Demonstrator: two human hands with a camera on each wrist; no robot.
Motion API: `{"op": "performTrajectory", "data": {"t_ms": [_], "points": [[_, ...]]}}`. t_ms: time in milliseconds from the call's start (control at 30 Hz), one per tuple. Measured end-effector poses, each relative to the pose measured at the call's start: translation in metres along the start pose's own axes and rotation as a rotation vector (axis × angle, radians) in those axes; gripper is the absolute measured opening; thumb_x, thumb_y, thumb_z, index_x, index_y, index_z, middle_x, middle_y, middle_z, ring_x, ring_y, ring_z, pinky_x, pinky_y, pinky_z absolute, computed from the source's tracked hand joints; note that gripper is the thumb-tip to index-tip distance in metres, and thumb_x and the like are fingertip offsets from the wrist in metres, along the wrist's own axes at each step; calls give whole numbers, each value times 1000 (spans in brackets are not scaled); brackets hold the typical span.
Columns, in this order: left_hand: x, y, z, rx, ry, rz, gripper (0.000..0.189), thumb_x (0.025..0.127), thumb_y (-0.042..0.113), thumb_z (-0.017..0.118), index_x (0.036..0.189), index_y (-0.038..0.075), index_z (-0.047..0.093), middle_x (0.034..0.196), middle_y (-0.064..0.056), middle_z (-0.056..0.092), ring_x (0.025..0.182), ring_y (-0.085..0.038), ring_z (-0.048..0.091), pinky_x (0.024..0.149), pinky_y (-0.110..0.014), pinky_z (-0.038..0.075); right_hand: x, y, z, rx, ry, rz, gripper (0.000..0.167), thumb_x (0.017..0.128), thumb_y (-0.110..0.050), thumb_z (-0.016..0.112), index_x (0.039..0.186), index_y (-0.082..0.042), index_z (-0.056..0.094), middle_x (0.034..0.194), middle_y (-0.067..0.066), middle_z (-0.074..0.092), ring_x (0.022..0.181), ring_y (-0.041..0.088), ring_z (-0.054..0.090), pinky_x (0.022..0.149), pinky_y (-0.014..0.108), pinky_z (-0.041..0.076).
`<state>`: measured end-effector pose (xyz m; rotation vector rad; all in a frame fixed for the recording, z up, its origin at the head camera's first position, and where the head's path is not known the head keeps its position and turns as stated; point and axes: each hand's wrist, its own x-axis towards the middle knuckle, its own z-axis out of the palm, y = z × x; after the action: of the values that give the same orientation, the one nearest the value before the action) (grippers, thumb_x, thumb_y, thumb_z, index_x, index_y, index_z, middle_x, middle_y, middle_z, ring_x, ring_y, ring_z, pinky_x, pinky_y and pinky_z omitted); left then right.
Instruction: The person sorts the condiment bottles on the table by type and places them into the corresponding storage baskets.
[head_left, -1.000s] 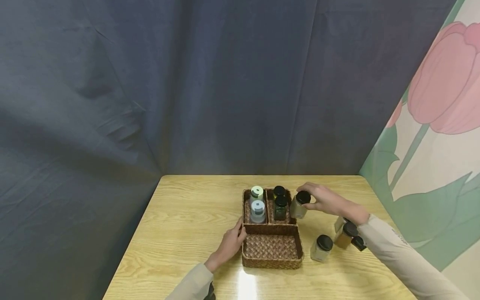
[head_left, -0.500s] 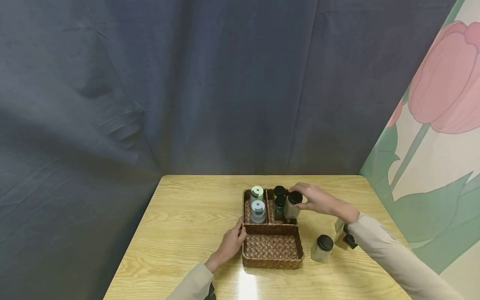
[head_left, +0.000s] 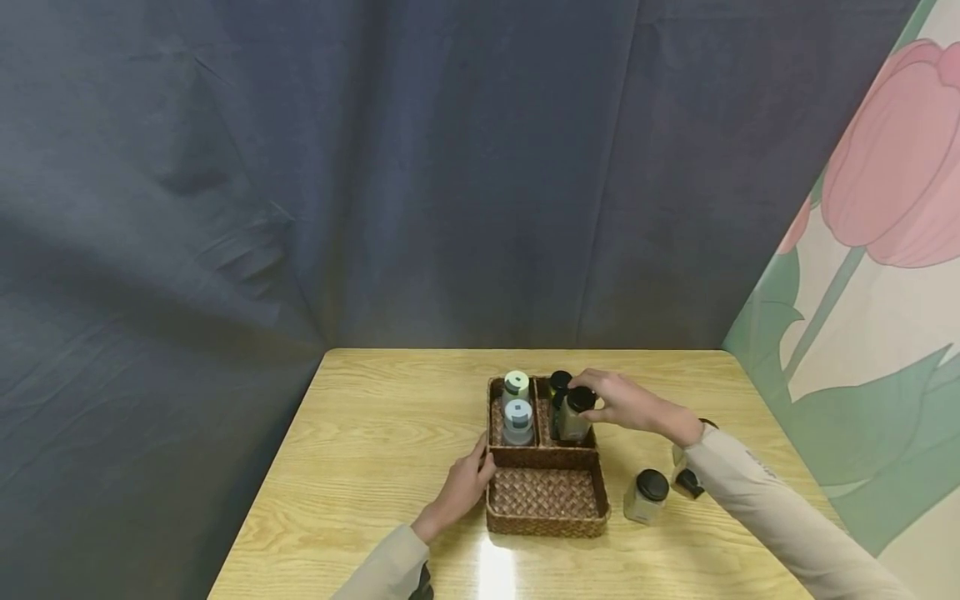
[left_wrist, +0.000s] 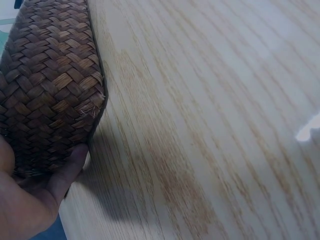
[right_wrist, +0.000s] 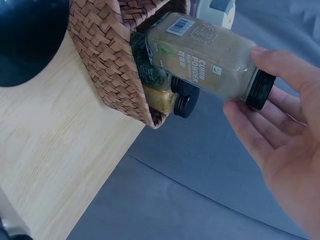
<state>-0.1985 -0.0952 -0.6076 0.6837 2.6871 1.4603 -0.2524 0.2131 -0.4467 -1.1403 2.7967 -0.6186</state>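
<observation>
Thumb and fingers of my right hand [head_left: 624, 403] pinch a clear spice jar [right_wrist: 207, 57] around its black lid and neck; its label reads cumin powder. The jar's lower end is at the rear right compartment of the woven basket [head_left: 547, 527], beside a jar of green flakes [right_wrist: 150, 70] and a jar with yellow contents [right_wrist: 160, 100]. At the basket's left wall, my left hand [head_left: 459, 492] holds the side, its thumb at the rim and its fingers along the outside. Two white-capped bottles [head_left: 517, 415] stand in the rear left compartment.
A black-lidded jar [head_left: 647, 497] stands on the wooden table [head_left: 360, 450] right of the basket. More black-lidded jars [head_left: 688, 482] are partly hidden by my right sleeve [head_left: 750, 483]. The basket's front compartment [head_left: 546, 492] shows its bare woven floor. A dark curtain [head_left: 480, 183] hangs behind.
My right hand has moved left with the cumin jar, from beside the basket's right wall to the rear right compartment. My left hand has stayed at the basket's left side.
</observation>
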Motion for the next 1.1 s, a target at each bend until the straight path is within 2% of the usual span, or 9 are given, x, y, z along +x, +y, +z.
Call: {"op": "performTrajectory", "data": {"t_ms": [200, 433, 667, 833, 1100], "points": [[0, 0, 0, 8, -16, -37, 56, 108, 17, 41, 156, -4, 21, 49, 11, 37, 38, -1, 26, 39, -19, 29, 1, -1, 3, 0, 2, -15, 47, 87, -12, 77, 127, 6, 59, 121, 19, 61, 102, 30, 64, 78, 40, 55], [2, 0, 1, -7, -8, -9, 56, 107, 14, 41, 156, -2, 20, 50, 9, 40, 37, -1, 30, 38, -21, 31, 2, 1, 10, -22, 32, -43, 45, 84, -12, 80, 121, 6, 62, 117, 17, 63, 102, 31, 64, 81, 44, 54], [-3, 3, 3, -18, -25, -35, 56, 107, 15, 41, 156, -2, 20, 49, 9, 42, 38, -1, 33, 39, -20, 35, -4, 2, 21, -5, 4, -19, 45, 84, -12, 80, 123, 5, 62, 119, 17, 63, 101, 29, 65, 81, 43, 54], [-4, 3, 3, -26, -18, -49, 56, 107, 18, 41, 157, 0, 20, 48, 9, 40, 37, 0, 30, 38, -20, 32, -3, 1, 22, -9, 2, -14, 45, 83, -10, 81, 122, 5, 63, 119, 17, 63, 102, 31, 65, 82, 44, 53], [-4, 1, 0, -10, -9, -38, 56, 107, 17, 41, 155, -6, 21, 49, 11, 38, 38, 0, 28, 39, -19, 31, 5, 0, 24, -41, -34, -16, 46, 82, -14, 82, 120, 3, 65, 119, 17, 64, 106, 32, 63, 84, 44, 53]]}}
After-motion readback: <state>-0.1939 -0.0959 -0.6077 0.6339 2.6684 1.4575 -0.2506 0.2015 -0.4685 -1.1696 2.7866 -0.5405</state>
